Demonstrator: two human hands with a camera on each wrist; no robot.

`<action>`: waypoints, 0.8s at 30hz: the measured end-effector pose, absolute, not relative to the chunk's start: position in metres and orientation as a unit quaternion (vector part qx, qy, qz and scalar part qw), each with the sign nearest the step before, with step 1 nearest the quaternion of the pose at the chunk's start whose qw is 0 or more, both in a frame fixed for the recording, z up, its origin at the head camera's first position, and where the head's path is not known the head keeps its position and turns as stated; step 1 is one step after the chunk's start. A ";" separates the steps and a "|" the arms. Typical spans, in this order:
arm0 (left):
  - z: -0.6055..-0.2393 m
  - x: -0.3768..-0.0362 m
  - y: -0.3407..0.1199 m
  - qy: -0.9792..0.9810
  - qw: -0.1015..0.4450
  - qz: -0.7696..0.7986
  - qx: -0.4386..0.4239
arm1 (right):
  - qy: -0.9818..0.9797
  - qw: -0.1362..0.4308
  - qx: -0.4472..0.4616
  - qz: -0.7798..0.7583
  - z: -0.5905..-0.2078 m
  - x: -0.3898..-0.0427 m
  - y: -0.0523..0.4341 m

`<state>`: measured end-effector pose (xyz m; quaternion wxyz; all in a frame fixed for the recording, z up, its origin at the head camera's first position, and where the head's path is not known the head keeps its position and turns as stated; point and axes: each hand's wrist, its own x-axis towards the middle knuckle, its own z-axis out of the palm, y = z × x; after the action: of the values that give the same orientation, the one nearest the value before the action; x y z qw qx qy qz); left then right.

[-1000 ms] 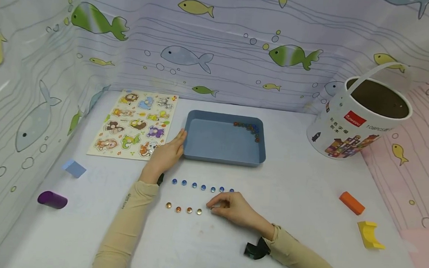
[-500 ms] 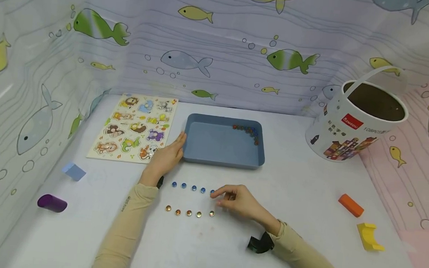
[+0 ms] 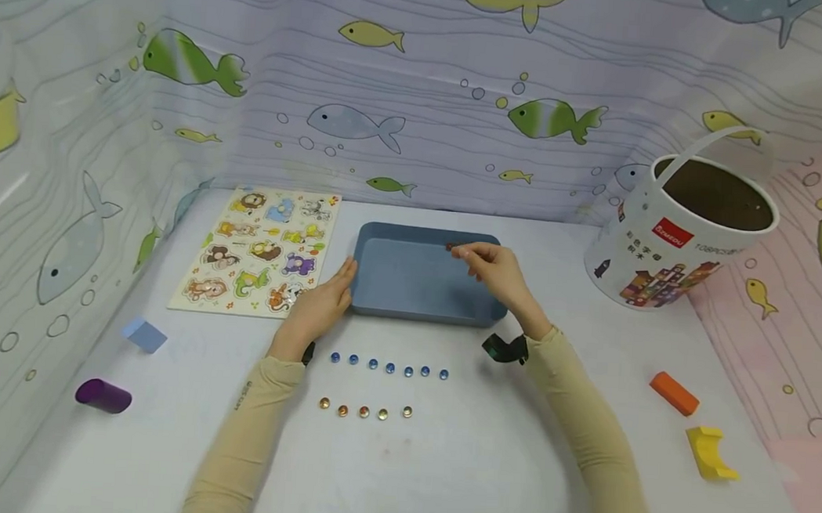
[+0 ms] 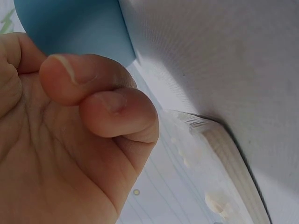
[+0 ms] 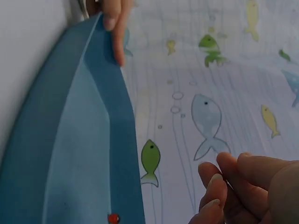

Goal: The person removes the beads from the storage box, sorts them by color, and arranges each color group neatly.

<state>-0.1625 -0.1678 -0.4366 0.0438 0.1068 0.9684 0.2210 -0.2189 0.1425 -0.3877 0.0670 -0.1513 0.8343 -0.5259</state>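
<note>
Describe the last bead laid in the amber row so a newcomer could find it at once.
Start at the blue tray. In front of it lie two bead rows, blue then amber. The bead ends the amber row on the right, paler than its neighbours.

Matt plastic, glassy beads, printed sheet.
Looked matt and smooth on the blue tray [image 3: 410,276], likely plastic; shone glossy like glass on the blue beads [image 3: 389,368] and amber beads [image 3: 364,411]; appeared as printed wood or card on the puzzle [image 3: 259,247], glossy card on the bucket [image 3: 665,256], soft cloth on the sleeves [image 3: 245,435].
</note>
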 end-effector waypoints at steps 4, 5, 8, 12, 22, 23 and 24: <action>-0.438 -0.162 -0.167 0.970 0.043 0.216 0.106 | 0.829 0.075 -0.114 -0.542 -0.391 -0.244 0.140; -0.438 -0.163 -0.167 0.970 0.042 0.215 0.106 | 0.828 0.077 -0.104 -0.545 -0.393 -0.249 0.139; -0.439 -0.163 -0.167 0.970 0.041 0.217 0.106 | 0.834 0.082 -0.078 -0.540 -0.399 -0.266 0.136; -0.439 -0.163 -0.167 0.969 0.042 0.220 0.107 | 0.843 0.081 -0.064 -0.527 -0.410 -0.282 0.132; -0.439 -0.163 -0.168 0.969 0.038 0.218 0.110 | 0.862 0.056 0.007 -0.504 -0.433 -0.297 0.117; -0.439 -0.163 -0.168 0.969 0.040 0.218 0.110 | 0.861 0.055 0.014 -0.506 -0.435 -0.298 0.117; -0.439 -0.163 -0.168 0.969 0.041 0.218 0.110 | 0.857 0.056 0.018 -0.511 -0.436 -0.298 0.116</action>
<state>-0.1634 -0.1684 -0.4386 0.0409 0.1100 0.9688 0.2183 -0.2983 0.1159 -0.4361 0.0559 0.0185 0.8574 -0.5113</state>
